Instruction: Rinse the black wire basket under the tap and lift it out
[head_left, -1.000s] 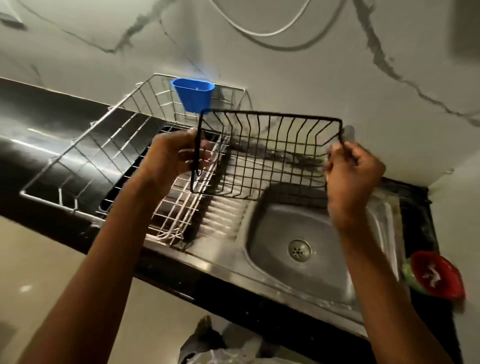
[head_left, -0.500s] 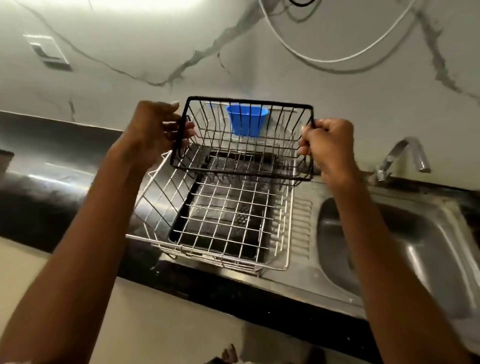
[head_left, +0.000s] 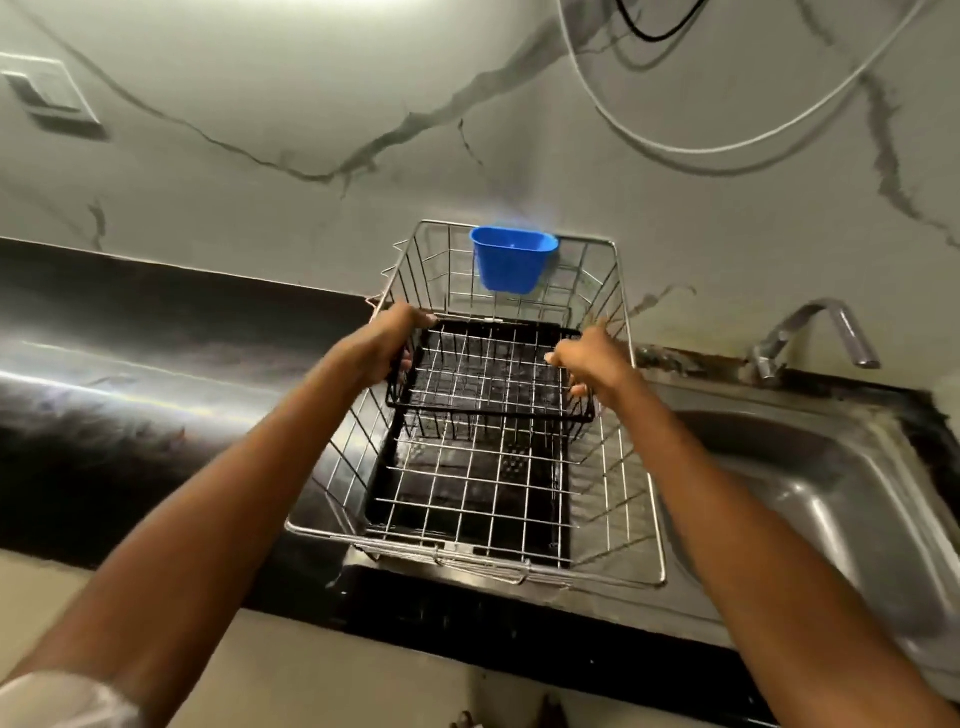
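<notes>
Head view shows the black wire basket (head_left: 488, 382) down inside the big silver dish rack (head_left: 483, 569), low near the rack's back half, with the blue cup (head_left: 513, 264) hanging on the rack wall behind it. A second ago the basket was held up in the air over the sink (head_left: 810, 499), and half a second ago it was up in front of the blue cup; now it has come down into the rack. The left hand (head_left: 387, 345) is clenched on the basket's left rim, and the right hand (head_left: 589, 361) is clenched on its right rim, so both are grasping it. This looks like the basket is already out of the sink, and the person seems to be putting it away to dry, so the task looks nearly done or done. Some things are hard to see. It is not clear if the basket's bottom is touching the rack wires or just above them. The fingers curl under the rims and are mostly hidden. The tap (head_left: 815, 332) is well off to the right, and no water can be seen coming from it. The sink's right side is cut off by the edge, and the dark tabletop (head_left: 130, 415) is blurry and shiny.
</notes>
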